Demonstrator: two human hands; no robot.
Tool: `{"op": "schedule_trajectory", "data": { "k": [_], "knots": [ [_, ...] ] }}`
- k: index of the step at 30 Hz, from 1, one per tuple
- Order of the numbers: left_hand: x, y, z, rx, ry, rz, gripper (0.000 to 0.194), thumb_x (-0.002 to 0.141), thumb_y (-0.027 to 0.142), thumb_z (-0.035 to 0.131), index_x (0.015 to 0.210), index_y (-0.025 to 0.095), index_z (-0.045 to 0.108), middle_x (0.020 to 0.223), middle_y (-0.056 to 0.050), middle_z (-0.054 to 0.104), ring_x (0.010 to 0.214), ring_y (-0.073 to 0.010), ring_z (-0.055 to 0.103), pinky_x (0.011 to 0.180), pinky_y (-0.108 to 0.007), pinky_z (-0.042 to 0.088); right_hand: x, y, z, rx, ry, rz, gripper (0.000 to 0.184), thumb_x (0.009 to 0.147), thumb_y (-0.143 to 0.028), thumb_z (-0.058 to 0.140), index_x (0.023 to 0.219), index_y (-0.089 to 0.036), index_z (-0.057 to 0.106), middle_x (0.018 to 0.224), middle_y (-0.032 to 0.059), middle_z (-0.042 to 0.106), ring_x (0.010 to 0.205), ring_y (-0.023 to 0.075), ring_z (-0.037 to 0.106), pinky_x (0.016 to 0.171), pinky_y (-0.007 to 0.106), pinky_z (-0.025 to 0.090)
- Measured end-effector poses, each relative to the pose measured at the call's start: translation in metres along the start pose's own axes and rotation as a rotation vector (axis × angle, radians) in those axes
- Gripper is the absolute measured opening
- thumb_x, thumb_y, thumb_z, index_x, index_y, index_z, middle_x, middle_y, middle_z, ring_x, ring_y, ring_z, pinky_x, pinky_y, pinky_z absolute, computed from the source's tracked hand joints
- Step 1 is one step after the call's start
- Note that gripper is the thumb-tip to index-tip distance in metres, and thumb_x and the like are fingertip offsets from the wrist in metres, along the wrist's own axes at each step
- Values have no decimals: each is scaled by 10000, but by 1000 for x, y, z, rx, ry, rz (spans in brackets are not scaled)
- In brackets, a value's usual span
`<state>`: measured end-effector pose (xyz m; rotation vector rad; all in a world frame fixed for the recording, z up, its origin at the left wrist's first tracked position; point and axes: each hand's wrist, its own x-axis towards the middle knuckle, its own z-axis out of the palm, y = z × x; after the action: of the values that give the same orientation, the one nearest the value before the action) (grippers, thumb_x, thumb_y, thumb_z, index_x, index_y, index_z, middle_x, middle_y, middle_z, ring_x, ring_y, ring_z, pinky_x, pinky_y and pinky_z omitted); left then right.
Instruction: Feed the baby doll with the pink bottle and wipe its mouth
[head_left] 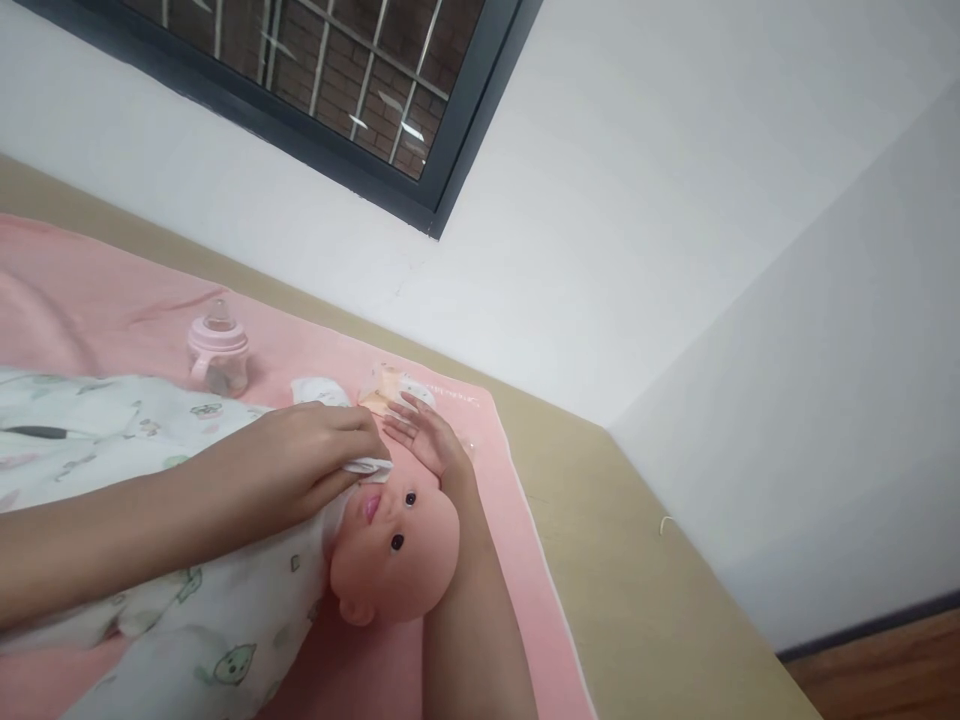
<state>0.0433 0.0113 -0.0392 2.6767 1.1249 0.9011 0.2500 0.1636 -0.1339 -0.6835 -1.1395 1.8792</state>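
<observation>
A baby doll lies face up, its body under a white printed cloth. My left hand reaches in from the left and pinches a folded white wipe or small cloth against the doll's cheek beside its mouth. Behind the doll's head lies my right forearm, the head leaning on it. My right hand is past the head with its palm turned up and fingers loosely stretched, holding nothing. Near those fingertips sits a small clear and orange packet.
A pink baby bottle with a handle stands on the pink blanket at the left. Beyond it, a white cloth lies by the packet. The beige tabletop meets a white wall with a dark-framed window.
</observation>
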Motion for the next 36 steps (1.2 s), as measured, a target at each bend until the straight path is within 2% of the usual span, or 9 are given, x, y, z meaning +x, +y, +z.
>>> {"op": "schedule_trajectory", "data": {
  "k": [7, 10, 15, 18, 21, 24, 27, 31, 36],
  "knots": [
    [10, -15, -25, -172, -93, -205, 360, 873, 438, 379, 884, 215, 661, 869, -24, 699, 797, -229, 632, 677, -266, 450, -6, 2, 3, 2, 24, -10, 440, 719, -360, 710, 1105, -195, 578, 1129, 87, 641, 974, 201, 634, 1014, 418, 428],
    [11, -21, -34, -170, -87, -255, 395, 843, 477, 401, 998, 204, 642, 974, -44, 698, 857, -252, 633, 747, -297, 457, -13, 0, 6, -11, 40, -22, 395, 714, -349, 715, 1058, -195, 596, 1137, 93, 640, 982, 210, 632, 988, 423, 444],
    [8, -34, -44, -190, -58, -307, 491, 808, 505, 417, 1164, 206, 572, 1135, -80, 647, 1006, -287, 598, 857, -364, 450, -37, -35, 15, -122, 202, -199, 247, 695, -319, 735, 903, -233, 633, 1110, 40, 649, 992, 193, 608, 948, 399, 458],
    [6, -39, -50, -230, -39, -326, 494, 814, 512, 426, 1197, 226, 549, 1166, -79, 629, 1037, -292, 587, 844, -372, 464, -61, -73, 37, -334, 234, -273, 207, 706, -350, 724, 855, -228, 650, 1150, 42, 631, 1036, 191, 585, 986, 387, 422],
    [5, -39, -54, -274, -43, -328, 488, 820, 502, 432, 1211, 228, 534, 1130, -72, 645, 999, -284, 607, 809, -363, 480, -85, -100, 77, -587, 107, -294, 232, 753, -397, 674, 901, -219, 669, 1189, 68, 610, 1079, 218, 566, 1003, 420, 406],
    [3, -39, -56, -291, -46, -315, 515, 823, 503, 440, 1250, 222, 507, 1172, -80, 630, 1044, -292, 593, 806, -358, 483, -97, -103, 124, -829, -27, -327, 200, 808, -364, 619, 945, -232, 679, 1177, 54, 608, 1140, 217, 530, 1012, 407, 403],
    [2, -37, -58, -285, -57, -288, 548, 841, 499, 440, 1302, 205, 467, 1237, -98, 596, 1094, -297, 573, 824, -356, 480, -96, -92, 158, -963, -82, -332, 187, 836, -337, 581, 961, -258, 694, 1179, 42, 585, 1162, 215, 508, 980, 386, 427],
    [-1, -34, -64, -276, -92, -274, 543, 865, 495, 434, 1313, 188, 449, 1183, -116, 627, 1068, -294, 589, 820, -360, 475, -90, -79, 175, -1047, -138, -313, 217, 869, -349, 529, 946, -271, 716, 1126, 43, 594, 1099, 220, 526, 950, 396, 436],
    [-3, -34, -71, -239, -125, -275, 546, 864, 514, 443, 1321, 213, 444, 1185, -113, 623, 1049, -293, 599, 821, -364, 475, -92, -81, 175, -987, -148, -296, 232, 869, -354, 528, 977, -262, 711, 1053, 33, 648, 1055, 231, 566, 967, 423, 420]
  ]
}}
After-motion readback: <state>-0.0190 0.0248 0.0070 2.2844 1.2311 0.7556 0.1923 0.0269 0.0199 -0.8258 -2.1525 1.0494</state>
